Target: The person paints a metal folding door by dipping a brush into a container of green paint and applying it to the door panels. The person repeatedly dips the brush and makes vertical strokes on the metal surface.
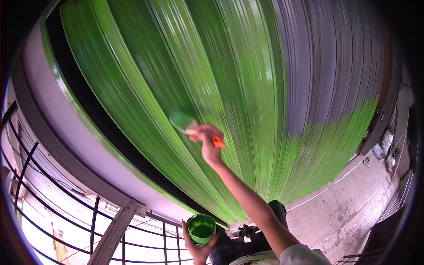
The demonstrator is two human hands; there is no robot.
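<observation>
Brush blurry, cup pt. hides L fingers

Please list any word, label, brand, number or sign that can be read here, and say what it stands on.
There is no readable text in this view.
Paint pot: no lettering shows on its visible side.
Paintbrush: partly covered by the right hand and blurred; no marking can be made out.
Pale objects at far right: too small to tell whether they bear print.
</observation>
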